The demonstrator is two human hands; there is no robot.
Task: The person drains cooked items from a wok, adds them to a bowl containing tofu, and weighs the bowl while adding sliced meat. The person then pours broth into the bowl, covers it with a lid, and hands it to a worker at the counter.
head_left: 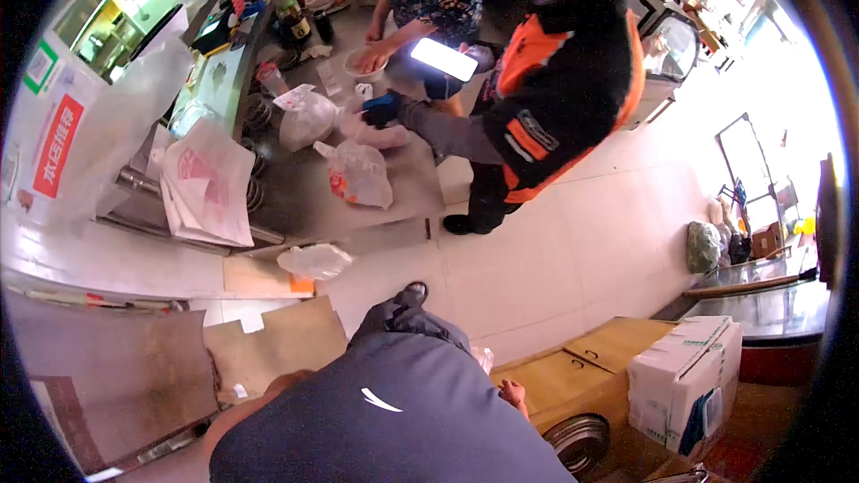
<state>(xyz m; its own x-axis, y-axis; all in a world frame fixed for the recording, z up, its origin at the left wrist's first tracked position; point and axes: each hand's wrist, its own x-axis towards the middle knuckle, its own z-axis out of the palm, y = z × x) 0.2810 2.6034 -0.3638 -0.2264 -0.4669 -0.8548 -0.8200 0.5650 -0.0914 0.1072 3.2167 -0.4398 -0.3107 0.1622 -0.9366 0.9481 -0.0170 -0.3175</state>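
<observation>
My right hand [513, 393] shows small at the right side of my dark shirt, close to wooden cabinet doors [573, 367]. Its fingers look curled, and what they hold, if anything, is hidden. A bit of whitish plastic [484, 358] shows beside my body near that hand. On the left only part of my bare arm [255, 407] appears; my left hand is out of sight. Ahead, a person in a black and orange jacket [573, 80] reaches a gloved hand [382, 109] to plastic bags [360, 174] on a metal table [295, 188]. Another person's hand touches a bowl [365, 64].
A lit phone [445, 60] is near the jacketed person. Paper bags [208, 183] hang at the table's left end. A white plastic bag [315, 261] lies low before the table. White boxes [684, 380] stand at right; flattened cardboard [277, 344] lies at left.
</observation>
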